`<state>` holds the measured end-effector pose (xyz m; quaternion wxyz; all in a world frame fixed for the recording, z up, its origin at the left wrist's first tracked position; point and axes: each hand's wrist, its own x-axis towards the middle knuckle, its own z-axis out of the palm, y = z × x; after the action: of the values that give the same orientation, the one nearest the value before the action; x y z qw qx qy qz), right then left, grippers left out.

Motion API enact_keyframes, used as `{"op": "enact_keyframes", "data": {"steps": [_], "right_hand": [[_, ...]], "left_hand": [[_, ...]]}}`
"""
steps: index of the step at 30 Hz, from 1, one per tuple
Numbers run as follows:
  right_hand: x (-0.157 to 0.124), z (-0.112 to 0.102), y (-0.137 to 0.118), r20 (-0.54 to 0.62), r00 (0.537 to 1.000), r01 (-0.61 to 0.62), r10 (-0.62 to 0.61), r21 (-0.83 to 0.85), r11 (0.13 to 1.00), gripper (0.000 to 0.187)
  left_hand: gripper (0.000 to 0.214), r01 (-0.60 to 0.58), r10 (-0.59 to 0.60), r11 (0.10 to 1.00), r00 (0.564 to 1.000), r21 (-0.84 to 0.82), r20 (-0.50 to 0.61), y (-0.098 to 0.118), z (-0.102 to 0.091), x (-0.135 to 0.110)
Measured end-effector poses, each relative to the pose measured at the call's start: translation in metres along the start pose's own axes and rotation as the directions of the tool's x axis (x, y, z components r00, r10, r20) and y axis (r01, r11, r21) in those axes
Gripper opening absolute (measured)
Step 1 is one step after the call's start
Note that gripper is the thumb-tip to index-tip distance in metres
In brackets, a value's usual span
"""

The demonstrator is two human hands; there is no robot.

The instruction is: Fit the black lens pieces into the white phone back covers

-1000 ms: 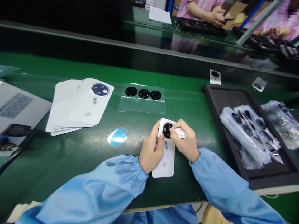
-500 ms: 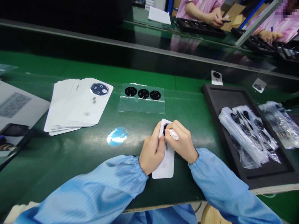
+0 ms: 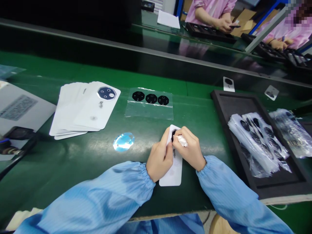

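A white phone back cover point(image 3: 172, 174) lies on the green table in front of me, its top edge pointing away. My left hand point(image 3: 159, 159) is closed around its left edge, thumb lying on the face. With bent fingers, my right hand point(image 3: 188, 146) pinches a crumpled white cloth point(image 3: 182, 140) over the dark camera area point(image 3: 173, 134) near the cover's top. That area is partly hidden by the fingers. Left of my hands rests a shiny blue piece of film point(image 3: 123, 142). Beyond it, a clear plastic sleeve point(image 3: 148, 112) holds three black octagonal camera plates.
Several white covers point(image 3: 84, 110) are stacked at the left, beside a box with a printed label point(image 3: 18, 107). At the right, a black foam tray point(image 3: 243, 169) holds bagged dark plates point(image 3: 258, 139). Across the partition, two people in pink sleeves point(image 3: 202, 13) work at trays.
My hands stay on the cover, with barely any shift of the right fingers and cloth. The whole view has moved slightly. Otherwise the table's things lie as before.
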<state>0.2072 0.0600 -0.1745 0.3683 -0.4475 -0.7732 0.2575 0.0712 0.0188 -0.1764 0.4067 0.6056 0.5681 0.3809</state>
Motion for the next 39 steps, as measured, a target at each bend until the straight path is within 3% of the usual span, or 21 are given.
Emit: {"op": "enact_keyframes", "data": {"steps": [12,18,22,24,27,39], "right_hand": [[0.000,0.003,0.000,-0.030,1.000,-0.004,0.005,0.033,0.999,0.013],[-0.005,-0.002,0.000,-0.242,0.968,-0.036,0.061,0.108,0.993,0.010],[-0.010,-0.010,-0.003,-0.375,0.912,-0.021,0.165,0.359,0.933,0.008],[-0.012,-0.012,-0.006,-0.335,0.905,-0.051,0.261,0.524,0.850,0.008],[-0.015,-0.015,-0.012,-0.246,0.916,-0.093,0.317,0.638,0.764,0.008],[-0.020,-0.021,-0.026,-0.184,0.916,-0.121,0.356,0.721,0.682,0.006]], "left_hand": [[0.052,0.025,-0.025,0.999,1.000,-0.044,0.006,-0.001,0.001,0.001],[0.047,0.103,-0.092,0.942,0.995,-0.321,0.047,-0.001,-0.004,0.001],[0.045,0.081,-0.061,0.860,0.997,-0.503,0.056,0.002,-0.008,-0.005],[0.045,0.065,-0.047,0.840,0.998,-0.539,0.047,0.004,-0.010,-0.009],[0.045,0.061,-0.052,0.838,0.998,-0.543,0.032,0.008,-0.013,-0.015],[0.048,0.094,-0.116,0.863,0.993,-0.497,-0.015,0.015,-0.016,-0.031]]}}
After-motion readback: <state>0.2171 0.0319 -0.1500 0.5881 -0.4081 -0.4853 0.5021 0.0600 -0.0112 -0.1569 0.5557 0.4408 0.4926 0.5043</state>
